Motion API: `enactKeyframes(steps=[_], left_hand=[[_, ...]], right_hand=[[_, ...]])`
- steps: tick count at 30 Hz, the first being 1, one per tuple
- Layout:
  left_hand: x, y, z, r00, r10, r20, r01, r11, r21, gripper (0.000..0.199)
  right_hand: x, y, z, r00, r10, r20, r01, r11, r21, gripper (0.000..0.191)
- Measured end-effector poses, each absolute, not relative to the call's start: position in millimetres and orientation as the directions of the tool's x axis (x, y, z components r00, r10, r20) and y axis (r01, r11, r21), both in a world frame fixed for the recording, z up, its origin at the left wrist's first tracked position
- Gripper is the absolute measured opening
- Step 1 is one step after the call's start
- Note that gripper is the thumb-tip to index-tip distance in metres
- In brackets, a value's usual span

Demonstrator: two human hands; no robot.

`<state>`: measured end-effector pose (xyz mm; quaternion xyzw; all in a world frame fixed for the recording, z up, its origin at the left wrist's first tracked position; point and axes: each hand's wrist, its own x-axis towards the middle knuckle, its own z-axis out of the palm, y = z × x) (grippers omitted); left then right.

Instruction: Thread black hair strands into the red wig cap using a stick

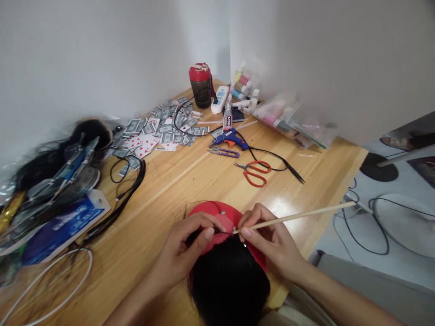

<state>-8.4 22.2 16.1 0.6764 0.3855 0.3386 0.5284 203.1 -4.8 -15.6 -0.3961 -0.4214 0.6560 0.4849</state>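
A white-walled corner frames a wooden table (176, 213) crowded with craft supplies. At its near edge, a person's left hand (181, 249) and right hand (272, 242) work close together over a red disc (226, 215) topped with a tuft of black hair (227, 285). The left fingers (210, 233) are clenched in a pinch at the hair's upper edge, seemingly to pin strands against the disc, though exactly what they grip is hidden. The right fingers (246, 232) grasp a thin wooden stick (299, 216), its tip brought to the pinch and its length running out past the table's edge. Red-handled scissors (253, 173), a blue glue gun (231, 139) and purple snips (224, 153) lie just beyond the disc, apparently kept within reach. Playing cards (144, 145) and a coiled bundle of black hair (127, 199) sit further left, well apart from the hands.
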Motion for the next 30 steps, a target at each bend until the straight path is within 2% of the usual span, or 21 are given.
enactKeyframes(steps=[6, 11, 20, 30], left_hand=[[-9.0, 22.5, 15.0, 0.491, 0.871, 0.034, 0.123, -0.108, 0.987, 0.018], [-8.1, 25.6, 12.5, 0.476, 0.879, 0.015, 0.071, -0.055, 0.996, 0.018], [-8.8, 25.1, 10.9, 0.492, 0.871, -0.002, 0.054, -0.029, 0.998, 0.019], [-4.4, 23.9, 11.2, 0.451, 0.892, 0.023, 0.085, -0.069, 0.994, 0.019]], right_hand=[[198.6, -7.9, -14.0, -0.125, 0.987, -0.097, -0.252, -0.126, -0.959, 0.019], [196.5, -7.2, -12.2, -0.118, 0.990, -0.082, -0.206, -0.105, -0.973, 0.019], [196.9, -7.9, -10.7, -0.144, 0.982, -0.121, -0.279, -0.158, -0.947, 0.018], [193.1, -9.2, -10.0, -0.065, 0.992, -0.105, -0.266, -0.119, -0.956, 0.021]])
